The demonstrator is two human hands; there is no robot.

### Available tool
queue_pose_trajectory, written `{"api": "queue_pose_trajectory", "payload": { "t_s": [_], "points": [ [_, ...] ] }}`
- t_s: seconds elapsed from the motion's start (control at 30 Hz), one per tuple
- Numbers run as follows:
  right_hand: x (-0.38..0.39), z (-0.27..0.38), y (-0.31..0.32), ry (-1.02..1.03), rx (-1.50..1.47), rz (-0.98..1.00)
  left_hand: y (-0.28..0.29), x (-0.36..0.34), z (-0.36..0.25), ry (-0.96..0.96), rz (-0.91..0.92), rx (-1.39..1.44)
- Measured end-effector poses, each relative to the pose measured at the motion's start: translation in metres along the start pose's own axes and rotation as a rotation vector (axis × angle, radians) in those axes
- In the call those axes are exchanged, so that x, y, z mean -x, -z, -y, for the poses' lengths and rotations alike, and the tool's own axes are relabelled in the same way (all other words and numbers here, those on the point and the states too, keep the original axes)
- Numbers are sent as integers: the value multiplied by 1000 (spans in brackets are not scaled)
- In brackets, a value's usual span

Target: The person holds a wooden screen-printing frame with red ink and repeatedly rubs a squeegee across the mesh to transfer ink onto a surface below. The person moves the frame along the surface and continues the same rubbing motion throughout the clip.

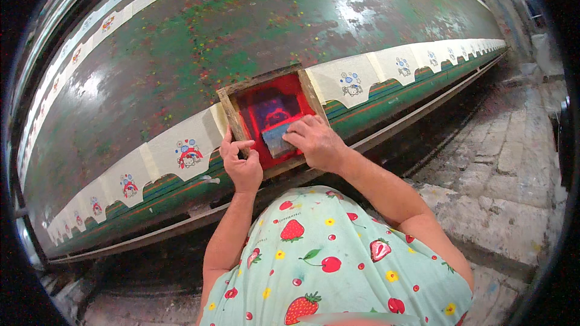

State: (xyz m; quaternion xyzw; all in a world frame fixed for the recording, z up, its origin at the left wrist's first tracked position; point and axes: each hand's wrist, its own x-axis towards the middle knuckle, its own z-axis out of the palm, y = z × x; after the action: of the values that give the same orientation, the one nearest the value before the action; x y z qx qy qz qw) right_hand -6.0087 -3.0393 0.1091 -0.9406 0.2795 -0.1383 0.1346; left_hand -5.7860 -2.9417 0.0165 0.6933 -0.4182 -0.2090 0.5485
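A wooden-framed printing screen (231, 110) lies on the near edge of the long table, over the row of pale fabric pieces. Wet red ink coats its mesh, with a darker purple patch in the middle. My right hand (320, 145) is closed on a blue-grey squeegee (277, 140), which rests tilted on the inked mesh. At the frame's lower left side, my left hand (243, 166) grips the wooden rail, one finger along its outside and others bent over it. The fabric directly under the screen is hidden.
Left of the screen, fabric pieces (186, 152) carry prints with red; those at right (351, 84) show blue and outline only. The green, ink-spotted table (254, 36) has more printed pieces along its far side. A rail (386, 122) runs along the near edge; brick floor (483, 151) lies right.
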Motion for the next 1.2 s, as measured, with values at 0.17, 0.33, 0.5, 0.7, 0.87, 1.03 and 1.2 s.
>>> {"api": "queue_pose_trajectory", "payload": {
  "t_s": [0.17,0.33,0.5,0.7,0.87,1.03,1.2],
  "points": [
    [30,21,2,-9,-12,8,0,-2,0,-26,2,-7],
    [43,22,7,-15,-130,31,0,-3,2,-70,-1,-54],
    [71,5,16,-169,-219,-227,0,-4,-6,-85,-4,-74],
    [114,-48,24,-412,-416,-405,-46,2,-36,-143,-13,-35],
    [159,-109,48,-428,-406,-447,-133,12,-60,-165,-19,78],
    [194,-168,78,-413,-405,-440,-202,22,-82,-147,-3,91],
    [214,-207,96,-360,-472,-396,-232,34,-91,-115,-38,35]
  ]
}}
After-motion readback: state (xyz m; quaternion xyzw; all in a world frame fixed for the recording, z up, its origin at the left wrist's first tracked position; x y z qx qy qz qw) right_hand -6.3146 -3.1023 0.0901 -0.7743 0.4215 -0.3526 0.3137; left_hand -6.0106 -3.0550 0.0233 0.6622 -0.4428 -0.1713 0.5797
